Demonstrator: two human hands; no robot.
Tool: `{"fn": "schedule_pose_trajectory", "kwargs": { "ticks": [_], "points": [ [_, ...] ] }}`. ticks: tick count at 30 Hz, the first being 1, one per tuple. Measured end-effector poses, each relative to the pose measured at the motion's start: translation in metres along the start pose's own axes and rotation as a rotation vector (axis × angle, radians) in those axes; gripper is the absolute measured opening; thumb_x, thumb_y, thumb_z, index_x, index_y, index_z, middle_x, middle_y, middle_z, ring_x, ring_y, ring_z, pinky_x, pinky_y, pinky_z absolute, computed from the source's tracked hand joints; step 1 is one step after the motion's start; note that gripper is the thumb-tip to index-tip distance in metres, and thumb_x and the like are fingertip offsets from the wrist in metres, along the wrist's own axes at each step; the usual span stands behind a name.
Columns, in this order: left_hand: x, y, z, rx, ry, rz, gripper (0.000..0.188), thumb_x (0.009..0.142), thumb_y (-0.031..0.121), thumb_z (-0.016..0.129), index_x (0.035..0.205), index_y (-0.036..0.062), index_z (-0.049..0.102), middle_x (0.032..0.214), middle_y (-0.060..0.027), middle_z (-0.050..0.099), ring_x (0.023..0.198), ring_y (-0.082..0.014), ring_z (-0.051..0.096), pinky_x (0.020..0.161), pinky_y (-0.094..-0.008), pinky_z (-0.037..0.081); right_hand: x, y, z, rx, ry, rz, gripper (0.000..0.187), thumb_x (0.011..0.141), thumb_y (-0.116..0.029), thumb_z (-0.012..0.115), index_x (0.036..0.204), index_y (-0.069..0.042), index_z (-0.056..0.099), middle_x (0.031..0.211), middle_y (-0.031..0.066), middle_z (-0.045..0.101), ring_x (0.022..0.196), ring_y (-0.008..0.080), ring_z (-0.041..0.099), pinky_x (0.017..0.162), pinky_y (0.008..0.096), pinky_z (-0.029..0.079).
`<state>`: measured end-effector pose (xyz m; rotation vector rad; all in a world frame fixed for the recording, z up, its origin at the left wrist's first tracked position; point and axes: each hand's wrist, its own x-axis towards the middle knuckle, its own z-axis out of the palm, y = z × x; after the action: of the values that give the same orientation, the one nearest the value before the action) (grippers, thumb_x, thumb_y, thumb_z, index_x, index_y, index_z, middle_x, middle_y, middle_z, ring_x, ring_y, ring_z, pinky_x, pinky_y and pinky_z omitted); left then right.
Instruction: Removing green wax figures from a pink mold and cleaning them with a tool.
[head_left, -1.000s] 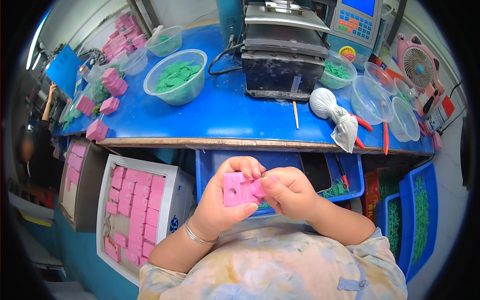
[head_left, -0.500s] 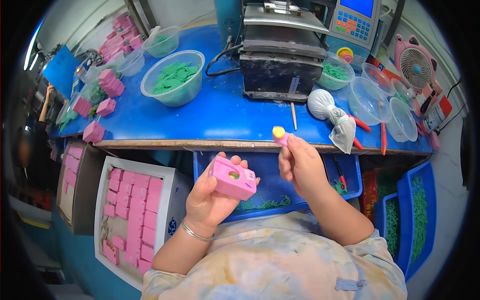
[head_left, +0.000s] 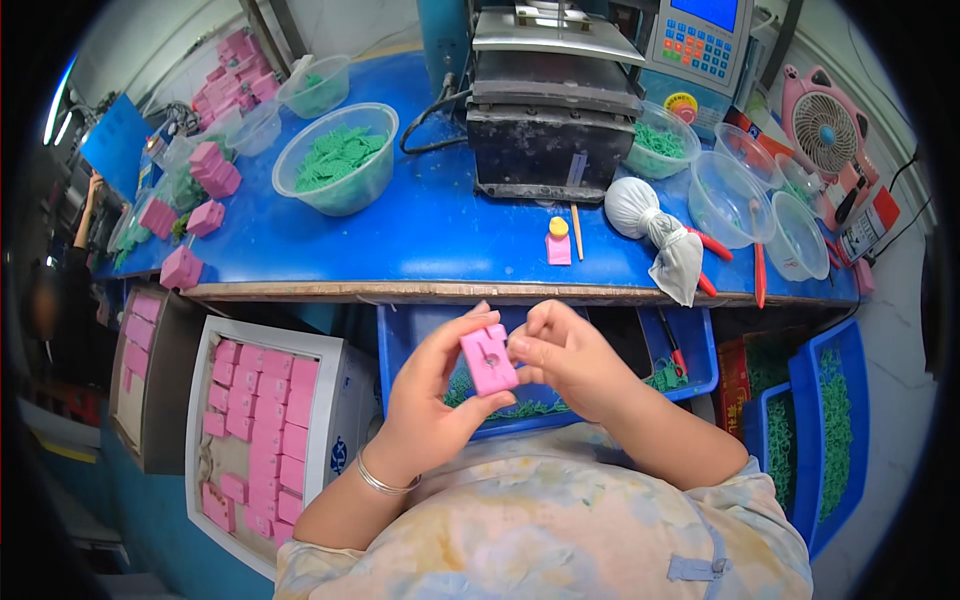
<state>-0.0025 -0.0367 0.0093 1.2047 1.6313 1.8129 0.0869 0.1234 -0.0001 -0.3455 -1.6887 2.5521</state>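
Observation:
My left hand [head_left: 425,405] is wrapped round a pink block [head_left: 488,362], holding it up above the blue tray. The block's face has a round hole and a narrow groove. At the block's right edge, my right hand [head_left: 570,355] has its fingers curled together, thumb against forefinger. Whether something small sits in that pinch is hidden. A small pink piece with a round yellow end [head_left: 559,245] lies on the blue table [head_left: 420,245], beside a thin wooden stick [head_left: 577,232].
A dark press machine [head_left: 550,140] stands at the back. Left of it is a tub of green pieces [head_left: 335,165]; right are a tied white cloth bag [head_left: 650,225], red-handled pliers [head_left: 708,250] and clear bowls [head_left: 730,200]. A blue tray [head_left: 700,350] and a box of pink blocks [head_left: 205,420] sit below.
The yellow-ended pink piece has left my right hand and now lies on the table. My right hand came down to the block, which my left hand has turned more upright.

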Motion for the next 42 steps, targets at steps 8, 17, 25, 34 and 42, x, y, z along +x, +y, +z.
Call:
{"fn": "schedule_pose_trajectory", "kwargs": {
  "ticks": [8, 17, 25, 34, 42],
  "points": [
    [0.007, 0.001, 0.0, 0.38, -0.176, 0.214, 0.068, 0.073, 0.008, 0.075, 0.129, 0.0013, 0.036, 0.135, -0.0196, 0.041, 0.13, -0.0298, 0.036, 0.104, -0.04, 0.034, -0.008, 0.003, 0.004, -0.013, -0.078, 0.051, 0.054, 0.084, -0.027, 0.066, 0.117, 0.0, 0.034, 0.11, 0.0137, 0.052, 0.1, 0.0179, 0.055, 0.083, 0.0329, 0.049],
    [0.001, -0.006, -0.002, -0.552, -0.042, -0.143, 0.09, 0.07, 0.04, 0.077, 0.135, 0.0042, 0.027, 0.135, -0.0189, 0.039, 0.125, -0.0268, 0.04, 0.102, -0.0406, 0.036, -0.011, -0.026, -0.007, -0.137, -0.096, -0.097, 0.032, 0.091, -0.025, 0.055, 0.112, -0.002, 0.05, 0.101, 0.0086, 0.059, 0.089, 0.016, 0.059, 0.073, 0.0296, 0.05],
    [0.003, -0.009, 0.001, -0.783, -0.429, -0.61, 0.082, 0.072, 0.052, 0.07, 0.129, 0.0032, 0.036, 0.117, -0.014, 0.052, 0.107, -0.0267, 0.056, 0.084, -0.0418, 0.052, -0.003, -0.059, 0.01, -1.1, -0.06, -0.811, 0.012, 0.075, -0.014, 0.067, 0.082, -0.005, 0.061, 0.076, 0.0102, 0.059, 0.074, 0.0304, 0.056, 0.07, 0.0406, 0.045],
    [0.02, -0.019, -0.013, -1.184, 0.018, -0.371, 0.064, 0.084, 0.068, 0.038, 0.094, 0.0058, 0.052, 0.079, -0.0092, 0.055, 0.057, -0.0125, 0.047, 0.052, -0.0279, 0.041, -0.022, -0.025, 0.033, -1.005, -0.312, -0.723, 0.018, 0.074, -0.015, 0.07, 0.083, -0.005, 0.057, 0.07, 0.0078, 0.058, 0.059, 0.024, 0.057, 0.053, 0.035, 0.045],
    [0.018, 0.002, 0.008, -0.884, 0.269, -0.347, 0.056, 0.097, 0.05, 0.023, 0.106, 0.0027, 0.051, 0.078, -0.01, 0.056, 0.057, -0.0139, 0.052, 0.049, -0.0261, 0.042, 0.005, -0.041, 0.029, -1.041, -0.082, -0.644, 0.035, 0.073, -0.02, 0.073, 0.101, -0.008, 0.055, 0.081, 0.0074, 0.055, 0.065, 0.0187, 0.057, 0.057, 0.0304, 0.045]
  ]
}}
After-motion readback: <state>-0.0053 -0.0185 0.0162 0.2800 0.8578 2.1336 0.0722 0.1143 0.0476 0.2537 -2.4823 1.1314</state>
